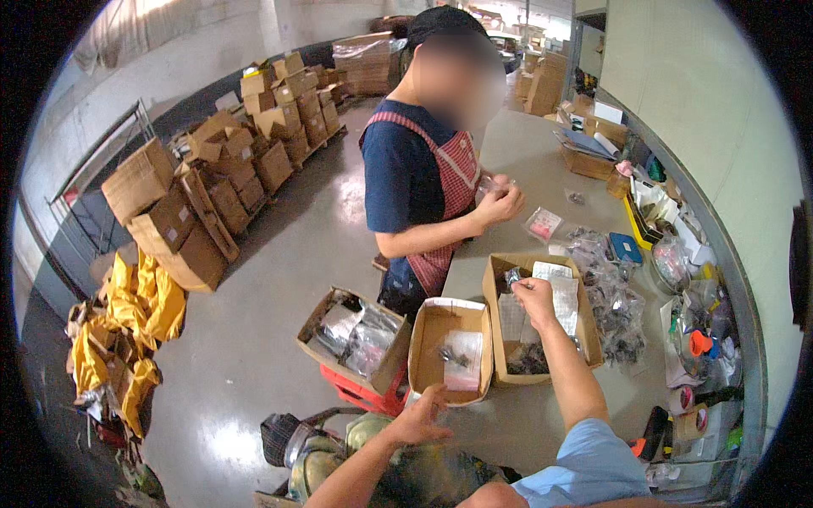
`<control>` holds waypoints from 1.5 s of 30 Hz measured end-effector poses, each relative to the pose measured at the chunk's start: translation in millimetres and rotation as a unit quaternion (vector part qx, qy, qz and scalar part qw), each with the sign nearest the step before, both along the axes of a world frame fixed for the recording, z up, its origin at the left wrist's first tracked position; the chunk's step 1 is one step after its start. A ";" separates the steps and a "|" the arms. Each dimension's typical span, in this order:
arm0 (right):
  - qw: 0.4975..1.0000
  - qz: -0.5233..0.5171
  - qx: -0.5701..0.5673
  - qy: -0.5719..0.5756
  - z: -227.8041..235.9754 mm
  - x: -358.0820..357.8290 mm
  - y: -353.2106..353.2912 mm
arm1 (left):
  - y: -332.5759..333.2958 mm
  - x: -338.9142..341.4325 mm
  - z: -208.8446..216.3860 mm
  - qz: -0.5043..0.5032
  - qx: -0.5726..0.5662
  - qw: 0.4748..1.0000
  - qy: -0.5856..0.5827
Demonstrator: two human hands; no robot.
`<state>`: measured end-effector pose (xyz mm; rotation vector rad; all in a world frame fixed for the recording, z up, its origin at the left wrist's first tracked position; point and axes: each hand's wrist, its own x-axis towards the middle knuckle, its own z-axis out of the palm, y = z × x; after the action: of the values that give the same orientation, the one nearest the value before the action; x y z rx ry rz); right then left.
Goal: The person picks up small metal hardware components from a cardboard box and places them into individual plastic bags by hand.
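My right hand (533, 298) is closed in a pinch over the far part of a large cardboard box (590, 339). At its fingertips is a small dark item (512, 276), too small to name. Inside that box lie white printed sheets (563, 300) and a heap of small dark parts (527, 359). Just in front of the smaller middle carton (423, 339), my left hand (419, 416) hangs with its fingers apart and nothing in them. A clear bag of small dark parts (457, 349) and a pale slip lie in the middle carton.
Across the table corner, a co-worker (423, 169) in a checked apron handles a small clear bag. A carton of plastic-wrapped parts (351, 334) rests on a red stool (364, 394). Clear bags (614, 313) pile right of my box; tape rolls (690, 411) lie by the wall.
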<state>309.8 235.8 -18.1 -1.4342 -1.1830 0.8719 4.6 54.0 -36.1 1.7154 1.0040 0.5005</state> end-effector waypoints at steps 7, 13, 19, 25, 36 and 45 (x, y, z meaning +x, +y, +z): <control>0.909 0.403 0.040 -0.097 78.1 -74.2 -126.1 | -10.6 3.3 24.4 -0.033 -0.119 0.975 -0.187; 0.727 0.542 0.058 -0.418 113.7 -136.5 -161.7 | -28.0 -3.5 36.4 0.012 -0.128 0.944 -0.303; 0.810 0.552 -0.008 -0.195 120.5 -153.0 -156.7 | -25.8 -5.6 22.6 -0.049 -0.214 0.900 -0.376; 0.853 0.507 -0.068 0.105 90.8 -154.2 -165.8 | -29.9 -2.3 25.3 -0.038 -0.294 0.829 -0.474; 0.838 0.497 0.113 -0.194 98.6 -136.0 -183.8 | -31.7 -9.1 33.0 -0.049 -0.313 0.810 -0.494; 0.749 0.545 0.171 -0.335 97.0 -131.8 -190.8 | -30.8 -5.0 31.0 -0.057 -0.265 0.844 -0.463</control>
<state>178.0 45.0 78.9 -0.6171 -2.7090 0.7865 -0.4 23.2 -5.0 0.8328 0.2690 0.7764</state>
